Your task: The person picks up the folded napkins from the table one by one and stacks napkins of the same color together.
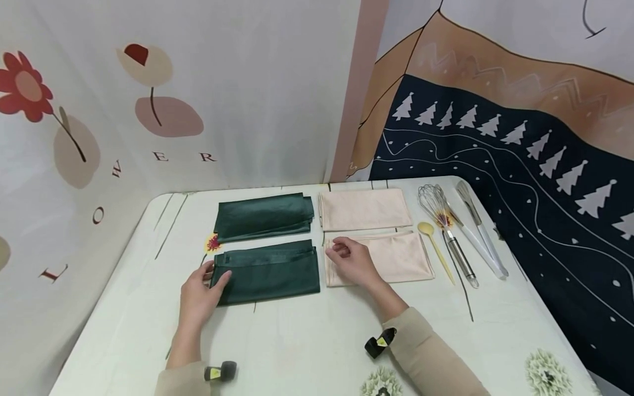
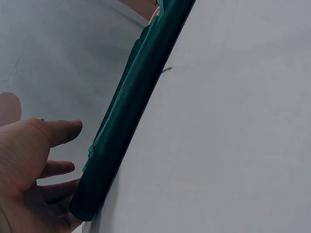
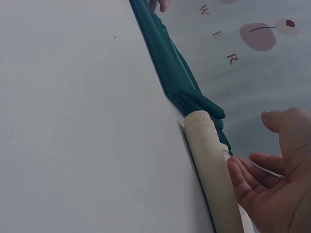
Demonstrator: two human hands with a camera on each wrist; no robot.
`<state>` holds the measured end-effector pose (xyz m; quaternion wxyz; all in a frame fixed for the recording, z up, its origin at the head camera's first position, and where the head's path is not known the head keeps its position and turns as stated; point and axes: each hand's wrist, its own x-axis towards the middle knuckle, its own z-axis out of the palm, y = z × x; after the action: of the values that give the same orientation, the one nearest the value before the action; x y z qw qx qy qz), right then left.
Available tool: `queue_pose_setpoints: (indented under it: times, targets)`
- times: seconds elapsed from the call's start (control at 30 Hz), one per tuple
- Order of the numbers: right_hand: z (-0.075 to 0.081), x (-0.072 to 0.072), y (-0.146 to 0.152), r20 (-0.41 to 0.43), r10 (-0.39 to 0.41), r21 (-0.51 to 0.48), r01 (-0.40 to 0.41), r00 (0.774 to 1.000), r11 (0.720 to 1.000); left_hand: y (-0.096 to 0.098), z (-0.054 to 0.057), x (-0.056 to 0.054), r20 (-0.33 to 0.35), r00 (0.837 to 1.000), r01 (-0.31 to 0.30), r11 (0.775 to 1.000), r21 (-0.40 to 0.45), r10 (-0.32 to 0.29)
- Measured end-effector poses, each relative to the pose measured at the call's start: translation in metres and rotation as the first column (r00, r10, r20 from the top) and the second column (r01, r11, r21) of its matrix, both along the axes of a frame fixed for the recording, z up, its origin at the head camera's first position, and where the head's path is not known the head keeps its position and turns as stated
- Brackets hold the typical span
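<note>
Two folded dark green satin cloths lie one behind the other on the left: a near one (image 1: pixel 277 280) and a far one (image 1: pixel 262 216). My left hand (image 1: pixel 200 294) is at the left end of the near green cloth (image 2: pixel 129 116); its fingertips touch that end, while the thumb stays raised off it in the left wrist view. To the right lie two folded pale pink cloths, near (image 1: pixel 401 258) and far (image 1: pixel 364 209). Over the left part of the near pink cloth is my right hand (image 1: pixel 354 261), fingers loosely bent, thumb apart, gripping nothing.
On the right of the table (image 1: pixel 292 352) lie a yellow spoon (image 1: pixel 436 250), a wire whisk (image 1: pixel 453 242) with a metal handle, and tongs (image 1: pixel 482 242). Printed curtains (image 1: pixel 272 99) hang behind the table's far edge.
</note>
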<state>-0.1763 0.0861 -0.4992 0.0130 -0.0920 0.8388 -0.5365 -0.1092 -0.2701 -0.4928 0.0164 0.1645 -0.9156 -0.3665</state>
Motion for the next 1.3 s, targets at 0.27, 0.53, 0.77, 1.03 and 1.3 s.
queue_pose_setpoints:
  times: [0.27, 0.53, 0.77, 1.03, 1.3]
  targets:
    - [-0.002, -0.001, -0.013, -0.003, 0.043, -0.004, -0.043, 0.999, 0.999, -0.001, -0.002, -0.001, 0.006, 1.000, -0.002, 1.000, -0.001, 0.002]
    - [0.000, -0.002, -0.024, 0.055, 0.090, 0.042, -0.092, 0.994, 0.995, 0.000, 0.000, -0.002, 0.023, 0.999, -0.037, 0.999, -0.009, 0.038]
    - [0.001, -0.003, -0.028, 0.114, 0.110, 0.051, -0.117, 0.987, 0.992, -0.001, 0.003, -0.003, 0.089, 0.996, -0.016, 0.998, 0.055, 0.011]
    - [0.007, -0.002, -0.036, 0.182, 0.180, 0.071, -0.195, 0.967, 0.978, 0.001, 0.004, -0.003, 0.114, 0.993, 0.002, 0.990, 0.143, -0.018]
    - [0.008, -0.001, -0.041, 0.219, 0.201, 0.017, -0.209, 0.955, 0.978, 0.009, 0.005, -0.005, 0.103, 0.995, -0.045, 0.953, 0.298, 0.015]
